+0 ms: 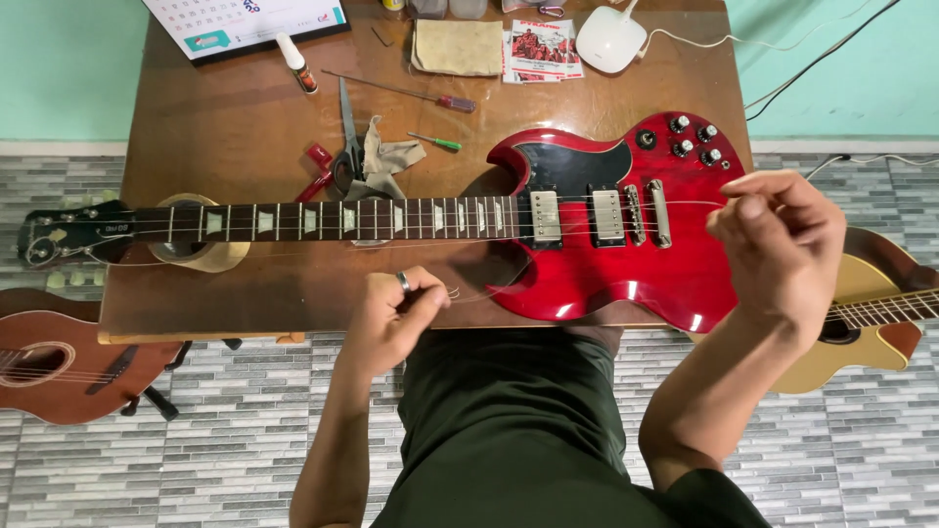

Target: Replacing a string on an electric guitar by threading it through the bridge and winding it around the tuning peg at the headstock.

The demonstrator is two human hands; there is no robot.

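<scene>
Head view: looking straight down on a brown wooden table (pixel 225 127) with a red electric guitar (pixel 626 264) lying flat across it, neck to the left, body to the right.
Left hand: the left hand (pixel 391 318) sits at the near table edge below the neck, a ring on one finger, thumb and fingertips pinched shut on a thin guitar string (pixel 479 291).
Right hand: the right hand (pixel 782 244) is raised over the body's right end, fingers curled in close together; it seems to pinch the same wire, though I cannot tell for sure.
String: it runs slack from the left fingers up toward the bridge (pixel 660 212), loose of the fretboard.
Neck support: a roll of tape (pixel 201 256) sits under the neck near the headstock (pixel 68 235).
Table clutter: scissors (pixel 347 137), a crumpled cloth (pixel 391 156), a long red-handled screwdriver (pixel 411 93) and a small green one (pixel 437 143) lie beyond the neck.
Floor: a brown acoustic guitar (pixel 59 362) at left, a yellow one (pixel 871 323) at right.
</scene>
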